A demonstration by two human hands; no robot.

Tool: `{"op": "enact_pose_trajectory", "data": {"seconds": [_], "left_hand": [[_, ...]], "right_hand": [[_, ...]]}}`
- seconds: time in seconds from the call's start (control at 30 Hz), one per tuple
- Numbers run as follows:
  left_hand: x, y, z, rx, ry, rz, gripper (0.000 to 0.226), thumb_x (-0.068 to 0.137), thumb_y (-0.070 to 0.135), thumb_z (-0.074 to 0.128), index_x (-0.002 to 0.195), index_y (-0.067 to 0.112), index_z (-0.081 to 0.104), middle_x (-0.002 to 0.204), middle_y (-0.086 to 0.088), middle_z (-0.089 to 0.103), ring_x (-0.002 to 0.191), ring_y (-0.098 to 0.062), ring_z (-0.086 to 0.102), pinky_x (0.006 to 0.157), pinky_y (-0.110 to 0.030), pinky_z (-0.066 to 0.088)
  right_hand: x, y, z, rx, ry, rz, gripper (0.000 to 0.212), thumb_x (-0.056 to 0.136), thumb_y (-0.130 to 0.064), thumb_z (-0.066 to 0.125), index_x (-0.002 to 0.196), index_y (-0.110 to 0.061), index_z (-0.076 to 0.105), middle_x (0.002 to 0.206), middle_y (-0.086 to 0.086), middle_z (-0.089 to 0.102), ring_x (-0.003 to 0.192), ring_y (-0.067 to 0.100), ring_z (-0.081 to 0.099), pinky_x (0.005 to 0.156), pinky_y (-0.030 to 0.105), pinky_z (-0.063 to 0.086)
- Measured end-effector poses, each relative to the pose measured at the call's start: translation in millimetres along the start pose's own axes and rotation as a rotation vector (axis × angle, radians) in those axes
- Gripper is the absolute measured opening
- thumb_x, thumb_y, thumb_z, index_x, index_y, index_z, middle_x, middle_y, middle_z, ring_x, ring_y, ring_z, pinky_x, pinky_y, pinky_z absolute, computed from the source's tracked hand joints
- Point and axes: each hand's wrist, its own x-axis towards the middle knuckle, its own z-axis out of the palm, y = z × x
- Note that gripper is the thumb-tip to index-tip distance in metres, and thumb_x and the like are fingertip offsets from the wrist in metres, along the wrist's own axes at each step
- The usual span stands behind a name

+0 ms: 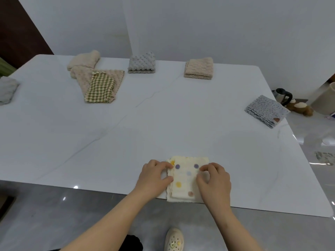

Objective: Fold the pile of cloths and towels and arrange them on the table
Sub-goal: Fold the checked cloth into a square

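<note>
The dotted cloth (186, 178) lies folded at the near edge of the table (163, 115). The left hand (154, 176) pinches its left side, and the right hand (214, 182) pinches its right side with bent fingers. To fold it well, I think the 2 hands should line up the edges, go slow so the layers do not slip, then press it flat.

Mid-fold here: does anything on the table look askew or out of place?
Yes. Far left, the green checked cloth lies crooked on loose beige cloths, not a neat stack. The grey dotted cloth sits angled at the right edge of the table. Nothing looks spilled.
</note>
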Motion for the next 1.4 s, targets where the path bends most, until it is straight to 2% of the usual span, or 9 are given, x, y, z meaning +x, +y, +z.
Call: {"op": "enact_pose_trajectory", "data": {"seconds": [0.27, 0.5, 0.63, 0.87, 0.97, 1.07, 1.2, 1.3, 1.4], "left_hand": [[14.7, -26.1, -43.3, -0.127, 0.151, -0.012, 0.019, 0.091, 0.021, 0.051, 0.108, 0.026, 0.059, 0.102, 0.008, 0.053, 0.086, 0.0, 0.048, 0.071, -0.006, 0.034], [39.6, -83.3, -105.9, -0.195, 0.231, -0.065, 0.016, 0.09, 0.017, 0.052, 0.094, 0.031, 0.056, 0.096, 0.009, 0.058, 0.082, 0.003, 0.051, 0.07, -0.003, 0.036], [65.9, -135.7, -151.6, -0.14, 0.283, -0.072, 0.019, 0.09, 0.016, 0.051, 0.104, 0.026, 0.06, 0.093, 0.012, 0.056, 0.083, -0.001, 0.052, 0.073, -0.009, 0.039], [122.0, -228.0, -243.9, 0.237, 0.254, 0.115, 0.029, 0.092, 0.019, 0.045, 0.118, 0.021, 0.058, 0.119, 0.007, 0.057, 0.114, -0.014, 0.048, 0.093, -0.022, 0.037], [149.6, -258.2, -275.3, 0.362, 0.273, 0.214, 0.025, 0.08, 0.017, 0.052, 0.099, 0.019, 0.068, 0.096, 0.003, 0.064, 0.094, -0.026, 0.06, 0.075, -0.034, 0.048], [174.8, -277.8, -290.1, 0.432, 0.38, 0.313, 0.018, 0.067, 0.021, 0.053, 0.077, 0.022, 0.067, 0.072, 0.006, 0.062, 0.066, -0.021, 0.062, 0.051, -0.027, 0.045], [200.9, -285.6, -293.3, 0.449, 0.463, 0.396, 0.027, 0.073, 0.026, 0.04, 0.078, 0.021, 0.065, 0.074, 0.006, 0.061, 0.069, -0.02, 0.06, 0.055, -0.029, 0.045], [204.4, -292.2, -288.0, 0.44, 0.532, 0.417, 0.027, 0.074, 0.029, 0.039, 0.079, 0.023, 0.065, 0.076, 0.008, 0.061, 0.071, -0.018, 0.061, 0.059, -0.029, 0.047], [200.5, -302.6, -281.8, 0.433, 0.599, 0.414, 0.028, 0.075, 0.031, 0.038, 0.078, 0.025, 0.065, 0.076, 0.01, 0.062, 0.072, -0.016, 0.062, 0.061, -0.028, 0.047]], "right_hand": [[19.9, -47.5, 26.4, 0.03, -0.117, -0.17, 0.019, 0.087, -0.021, 0.052, 0.104, -0.021, 0.06, 0.116, -0.008, 0.057, 0.11, 0.014, 0.045, 0.086, 0.023, 0.032], [41.8, -121.2, 86.8, 0.0, -0.253, -0.27, 0.024, 0.089, -0.025, 0.047, 0.109, -0.021, 0.059, 0.112, -0.006, 0.061, 0.108, 0.016, 0.049, 0.09, 0.027, 0.037], [57.6, -172.9, 136.3, -0.055, -0.241, -0.288, 0.024, 0.091, -0.025, 0.046, 0.111, -0.021, 0.058, 0.113, -0.006, 0.059, 0.109, 0.016, 0.048, 0.088, 0.025, 0.036], [93.3, -275.6, 230.1, -0.119, -0.103, -0.277, 0.026, 0.089, -0.021, 0.048, 0.112, -0.019, 0.06, 0.116, -0.004, 0.059, 0.111, 0.021, 0.047, 0.079, 0.025, 0.031], [107.8, -308.3, 265.8, -0.13, -0.027, -0.237, 0.022, 0.088, -0.02, 0.049, 0.107, -0.018, 0.061, 0.111, -0.002, 0.059, 0.106, 0.021, 0.047, 0.076, 0.025, 0.026], [122.0, -328.7, 291.0, -0.148, 0.099, -0.241, 0.013, 0.077, -0.011, 0.063, 0.09, -0.012, 0.064, 0.092, 0.005, 0.061, 0.085, 0.028, 0.055, 0.068, 0.031, 0.03], [145.0, -339.3, 313.1, -0.252, 0.307, -0.312, 0.039, 0.047, -0.008, 0.081, 0.078, -0.009, 0.057, 0.079, 0.01, 0.061, 0.061, 0.029, 0.057, 0.05, 0.03, 0.04], [164.5, -342.9, 326.1, -0.334, 0.421, -0.444, 0.046, 0.051, -0.017, 0.082, 0.091, -0.012, 0.061, 0.093, 0.009, 0.065, 0.076, 0.032, 0.062, 0.059, 0.036, 0.049], [175.4, -345.4, 333.6, -0.392, 0.447, -0.531, 0.027, 0.066, -0.022, 0.074, 0.091, -0.015, 0.065, 0.083, 0.003, 0.067, 0.079, 0.031, 0.059, 0.067, 0.036, 0.042]]}}
